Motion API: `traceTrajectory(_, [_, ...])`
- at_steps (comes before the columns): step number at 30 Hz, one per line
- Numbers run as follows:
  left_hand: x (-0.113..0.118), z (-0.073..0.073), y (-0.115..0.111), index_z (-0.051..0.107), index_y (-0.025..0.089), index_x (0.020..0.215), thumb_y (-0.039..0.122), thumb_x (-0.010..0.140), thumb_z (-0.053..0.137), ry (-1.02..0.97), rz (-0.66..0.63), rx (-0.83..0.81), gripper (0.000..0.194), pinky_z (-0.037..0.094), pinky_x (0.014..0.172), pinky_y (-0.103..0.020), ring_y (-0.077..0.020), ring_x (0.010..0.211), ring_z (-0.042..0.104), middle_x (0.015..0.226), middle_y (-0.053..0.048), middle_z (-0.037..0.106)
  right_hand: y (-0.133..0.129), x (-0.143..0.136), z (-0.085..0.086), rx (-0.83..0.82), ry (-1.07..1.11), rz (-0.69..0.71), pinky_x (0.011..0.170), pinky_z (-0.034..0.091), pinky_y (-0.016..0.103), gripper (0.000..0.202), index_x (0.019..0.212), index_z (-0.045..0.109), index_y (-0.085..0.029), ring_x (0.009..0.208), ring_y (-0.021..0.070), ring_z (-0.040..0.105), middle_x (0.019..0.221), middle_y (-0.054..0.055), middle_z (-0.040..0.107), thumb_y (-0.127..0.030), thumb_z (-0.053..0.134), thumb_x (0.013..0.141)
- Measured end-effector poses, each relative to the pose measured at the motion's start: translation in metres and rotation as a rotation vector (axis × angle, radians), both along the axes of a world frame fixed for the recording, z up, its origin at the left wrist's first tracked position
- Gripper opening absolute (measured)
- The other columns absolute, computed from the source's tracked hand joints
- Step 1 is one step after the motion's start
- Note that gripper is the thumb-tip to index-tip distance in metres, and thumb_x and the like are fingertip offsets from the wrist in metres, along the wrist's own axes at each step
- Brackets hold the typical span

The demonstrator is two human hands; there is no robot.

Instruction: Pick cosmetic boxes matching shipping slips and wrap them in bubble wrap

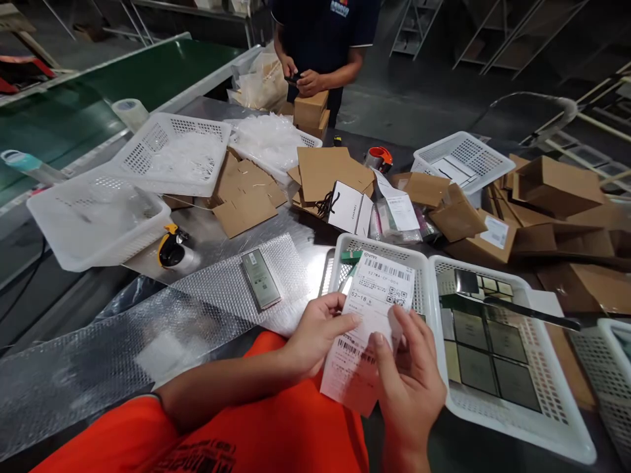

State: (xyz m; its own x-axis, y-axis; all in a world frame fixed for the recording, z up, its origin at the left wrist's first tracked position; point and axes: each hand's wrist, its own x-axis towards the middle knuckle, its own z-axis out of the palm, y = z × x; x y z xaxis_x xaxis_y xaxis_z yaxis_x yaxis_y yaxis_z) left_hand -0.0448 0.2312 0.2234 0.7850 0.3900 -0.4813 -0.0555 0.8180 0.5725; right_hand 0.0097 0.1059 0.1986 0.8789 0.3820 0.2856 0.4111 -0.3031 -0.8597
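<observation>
Both hands hold one long printed label sheet (367,328) above the near edge of the metal counter (315,226): the left hand (320,328) pinches its left edge between thumb and fingers, and the right hand (411,374) grips its right side, with the thumb lying on the printed face. The sheet slants up and away from the person's orange shirt (276,420), barcodes, square codes and the text "S2-18" facing up, and it partly covers a white basket (421,276) holding something green. Just beside that, on the right, a larger white basket (566,407) contains dark, flat square boxes (476,371), with a black strap-like item (532,312) across its far part. To the left of the hands, a slim grey-green box (261,279) lies on bubble wrap (207,302), near a yellow-and-black tape dispenser (172,249). Farther back are flattened cardboard pieces (246,203), a white paper bag (346,209) lettered "CHANEL" and an orange tape dispenser (378,158). Across the counter, a person in a dark shirt (325,33) holds a small dark object (293,78).
</observation>
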Motion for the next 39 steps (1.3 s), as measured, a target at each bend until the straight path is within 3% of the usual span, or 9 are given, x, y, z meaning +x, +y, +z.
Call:
traceTrajectory(9, [0.002, 0.003, -0.002, 0.062, 0.014, 0.072, 0.021, 0.061, 0.082, -0.002, -0.011, -0.026, 0.024, 0.05, 0.068, -0.026, -0.0135, 0.065, 0.064, 0.07, -0.001, 0.07, 0.0, 0.001, -0.001, 0.01, 0.013, -0.01, 0.09, 0.051, 0.032, 0.041, 0.124, 0.062, -0.031, 0.125, 0.0238, 0.05, 0.136, 0.005, 0.053, -0.027, 0.067, 0.084])
traceTrajectory(20, [0.006, -0.001, -0.005, 0.062, 0.014, 0.073, 0.022, 0.059, 0.083, 0.014, 0.008, -0.035, 0.026, 0.051, 0.067, -0.027, -0.0149, 0.064, 0.065, 0.07, -0.002, 0.07, 0.004, 0.004, -0.002, 0.004, 0.023, 0.002, 0.088, 0.052, 0.035, 0.038, 0.121, 0.065, -0.027, 0.124, 0.0271, 0.051, 0.134, 0.008, 0.055, -0.03, 0.066, 0.083])
traceTrajectory(24, [0.006, -0.005, 0.019, 0.062, 0.015, 0.073, 0.021, 0.061, 0.081, 0.028, 0.142, 0.053, 0.023, 0.05, 0.061, -0.025, -0.0119, 0.059, 0.062, 0.067, 0.001, 0.069, 0.004, 0.012, -0.001, 0.07, 0.129, 0.087, 0.079, 0.056, 0.036, 0.047, 0.131, 0.056, -0.025, 0.101, 0.0222, 0.062, 0.133, 0.013, 0.053, -0.032, 0.063, 0.085])
traceTrajectory(27, [-0.002, -0.005, 0.058, 0.065, 0.017, 0.077, 0.015, 0.065, 0.077, 0.042, 0.37, 0.212, 0.017, 0.05, 0.062, -0.021, -0.0106, 0.062, 0.062, 0.07, 0.003, 0.07, -0.012, 0.029, -0.007, 0.104, 0.2, -0.034, 0.073, 0.055, 0.036, 0.054, 0.134, 0.051, -0.023, 0.087, 0.0195, 0.063, 0.12, 0.013, 0.059, -0.035, 0.065, 0.083])
traceTrajectory(31, [-0.018, -0.004, 0.097, 0.069, 0.019, 0.082, 0.008, 0.071, 0.069, 0.053, 0.571, 0.296, 0.015, 0.053, 0.073, -0.021, -0.0115, 0.077, 0.066, 0.082, 0.002, 0.074, -0.054, 0.061, -0.03, 0.081, 0.216, -0.387, 0.068, 0.051, 0.032, 0.059, 0.128, 0.056, -0.019, 0.078, 0.0184, 0.061, 0.091, 0.007, 0.064, -0.04, 0.072, 0.076])
traceTrajectory(34, [-0.023, -0.006, 0.097, 0.069, 0.02, 0.084, 0.011, 0.072, 0.071, 0.078, 0.553, 0.293, 0.015, 0.054, 0.074, -0.023, -0.0128, 0.082, 0.067, 0.087, 0.001, 0.075, -0.082, 0.077, -0.059, -0.038, 0.243, -0.492, 0.062, 0.049, 0.031, 0.06, 0.125, 0.058, -0.016, 0.073, 0.0179, 0.06, 0.094, 0.008, 0.062, -0.046, 0.071, 0.075])
traceTrajectory(36, [-0.023, -0.006, 0.089, 0.069, 0.019, 0.082, 0.014, 0.07, 0.074, 0.1, 0.496, 0.287, 0.014, 0.055, 0.072, -0.023, -0.013, 0.078, 0.068, 0.085, 0.001, 0.075, -0.09, 0.081, -0.081, -0.156, 0.223, -0.435, 0.06, 0.05, 0.033, 0.059, 0.124, 0.057, -0.014, 0.075, 0.0194, 0.061, 0.107, 0.013, 0.059, -0.048, 0.067, 0.076])
traceTrajectory(39, [-0.019, -0.002, 0.077, 0.068, 0.021, 0.08, 0.017, 0.066, 0.077, 0.11, 0.435, 0.283, 0.017, 0.056, 0.066, -0.022, -0.0129, 0.071, 0.067, 0.08, 0.002, 0.074, -0.084, 0.08, -0.106, -0.346, 0.057, -0.177, 0.075, 0.053, 0.042, 0.056, 0.127, 0.053, -0.016, 0.096, 0.0269, 0.061, 0.126, 0.018, 0.051, -0.045, 0.06, 0.08])
